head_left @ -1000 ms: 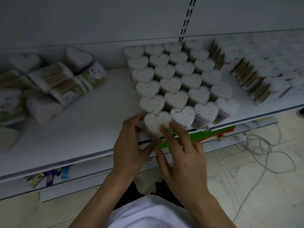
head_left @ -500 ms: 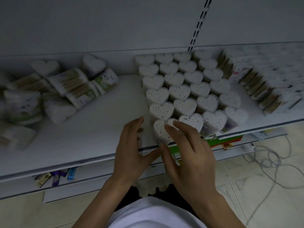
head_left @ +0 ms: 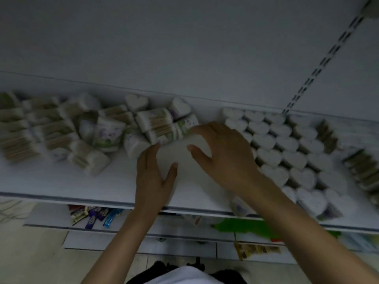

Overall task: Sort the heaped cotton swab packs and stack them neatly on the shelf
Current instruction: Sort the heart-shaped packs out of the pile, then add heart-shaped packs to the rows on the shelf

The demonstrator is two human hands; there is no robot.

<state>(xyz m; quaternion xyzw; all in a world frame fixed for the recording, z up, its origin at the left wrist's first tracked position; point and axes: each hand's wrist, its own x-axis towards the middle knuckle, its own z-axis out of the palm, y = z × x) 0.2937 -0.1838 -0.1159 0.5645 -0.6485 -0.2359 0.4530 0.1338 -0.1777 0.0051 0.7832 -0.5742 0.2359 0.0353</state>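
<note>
— Two grips out: anything held?
— Nothing. Left grip [head_left: 154, 177] flat, fingers straight, low over the bare shelf [head_left: 61, 181]; right grip [head_left: 223, 156] spread and loose beside it.
— Swab packs?
— Jumbled heap [head_left: 98, 132] at left, fingertips of both grips at its near edge, contact too blurred to call. Tidy rows of heart-shaped packs [head_left: 287, 152] at right, next to the right wrist.

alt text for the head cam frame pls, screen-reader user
Both hands, the left hand and right hand, reach open and empty across a white shelf toward a jumbled heap of cotton swab packs on the left. To the right, heart-shaped packs stand in neat rows. The image is dim and blurred.
</note>
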